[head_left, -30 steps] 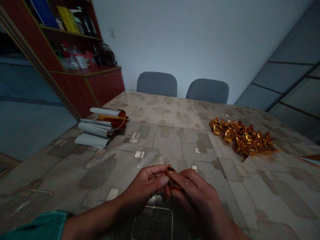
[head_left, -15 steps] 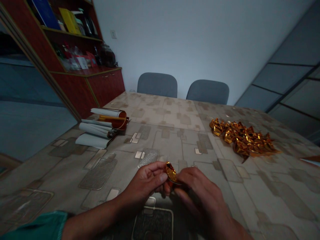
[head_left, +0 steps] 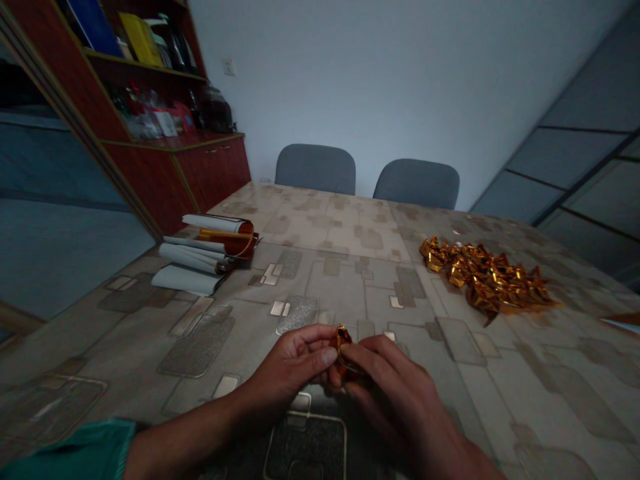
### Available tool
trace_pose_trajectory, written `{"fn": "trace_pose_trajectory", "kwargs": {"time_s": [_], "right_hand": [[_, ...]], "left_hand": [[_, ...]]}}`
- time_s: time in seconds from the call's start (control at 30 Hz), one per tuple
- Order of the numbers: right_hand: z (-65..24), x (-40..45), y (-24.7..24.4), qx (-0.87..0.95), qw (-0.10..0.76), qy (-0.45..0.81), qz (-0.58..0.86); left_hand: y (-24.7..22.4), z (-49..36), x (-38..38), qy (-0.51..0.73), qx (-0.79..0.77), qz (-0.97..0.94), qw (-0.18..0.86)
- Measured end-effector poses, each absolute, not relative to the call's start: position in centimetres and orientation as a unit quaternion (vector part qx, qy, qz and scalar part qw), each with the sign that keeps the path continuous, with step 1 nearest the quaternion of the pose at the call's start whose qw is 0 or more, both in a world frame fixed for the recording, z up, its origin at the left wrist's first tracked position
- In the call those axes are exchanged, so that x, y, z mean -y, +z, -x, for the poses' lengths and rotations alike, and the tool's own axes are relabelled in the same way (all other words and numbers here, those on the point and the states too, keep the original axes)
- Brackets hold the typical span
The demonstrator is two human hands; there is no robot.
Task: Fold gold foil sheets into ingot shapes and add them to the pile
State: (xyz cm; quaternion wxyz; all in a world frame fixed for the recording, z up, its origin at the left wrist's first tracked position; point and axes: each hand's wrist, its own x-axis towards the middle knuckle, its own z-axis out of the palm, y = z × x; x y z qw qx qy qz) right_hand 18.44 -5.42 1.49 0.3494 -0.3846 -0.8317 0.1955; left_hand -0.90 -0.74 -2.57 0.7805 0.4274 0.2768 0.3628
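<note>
Both hands meet near the table's front edge around a small folded gold foil paper ingot (head_left: pixel 343 335). My left hand (head_left: pixel 299 357) pinches its left side between thumb and fingers. From the right, my right hand (head_left: pixel 395 377) grips it, with the fingers lying over its top and hiding much of it. A heap of similar gold foil paper ingots (head_left: pixel 487 275) lies on the right part of the table, apart from the hands.
Rolled sheets of foil paper (head_left: pixel 200 257), pale outside and gold inside, lie at the table's left. The patterned tablecloth (head_left: pixel 330 280) spans the table. Beyond it stand two grey chairs (head_left: pixel 316 168). A red-brown cabinet (head_left: pixel 210 170) is at back left; a paper corner (head_left: pixel 623 321) shows far right.
My right hand's fingers have moved left and over the top of the foil ingot, covering more of it. My left hand stays nearly where it was.
</note>
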Motion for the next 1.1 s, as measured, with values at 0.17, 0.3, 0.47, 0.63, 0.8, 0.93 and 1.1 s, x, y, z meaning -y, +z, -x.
{"fn": "trace_pose_trajectory", "kwargs": {"time_s": [0.17,0.3,0.47,0.63,0.8,0.93,1.1], "right_hand": [[-18.7,5.4,1.5,0.819,0.392,0.171,0.383],[-18.5,5.5,1.4,0.827,0.361,0.185,0.390],[-18.3,5.4,1.5,0.798,0.368,0.233,0.416],[-18.2,5.0,0.7,0.664,0.456,0.340,0.485],[-17.7,4.7,-0.1,0.642,0.463,0.364,0.490],[-17.8,4.8,0.0,0.685,0.458,0.296,0.483],[-17.9,4.6,0.3,0.744,0.446,0.230,0.441]], "left_hand": [[-2.9,1.0,0.7,0.389,-0.273,-0.418,0.774],[-3.1,0.9,0.8,0.385,-0.256,-0.427,0.777],[-3.0,0.7,1.0,0.378,-0.264,-0.417,0.783],[-2.4,0.5,1.1,0.398,-0.294,-0.342,0.799],[-2.5,0.6,0.9,0.412,-0.311,-0.364,0.776],[-2.6,0.7,0.7,0.423,-0.321,-0.426,0.732],[-2.5,0.8,0.6,0.413,-0.332,-0.453,0.717]]}}
